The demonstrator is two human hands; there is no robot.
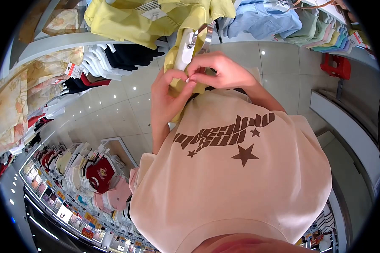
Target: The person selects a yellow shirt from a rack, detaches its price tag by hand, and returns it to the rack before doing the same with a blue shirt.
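Note:
A yellow garment (pixel 172 59) hangs in front of my chest. Along it lies a white hard piece (pixel 184 52) that looks like part of a hanger, with a shiny metal loop (pixel 206 39) at its upper end. My left hand (pixel 171 90) is closed on the garment's edge, thumb and index finger bent toward the middle. From the other side my right hand (pixel 219 71) pinches a tiny white piece (pixel 188 80) where the fingertips of both hands meet. Its exact kind is too small to tell, and the fingers hide part of the cloth.
More yellow clothes (pixel 131 25) and light blue clothes (pixel 261 21) lie ahead on a white shelf. Hanging garments (pixel 101 61) line the left side. A red plastic stool (pixel 335 66) stands on the tiled floor (pixel 278 63) at right. A rack of clothes (pixel 80 168) is at lower left.

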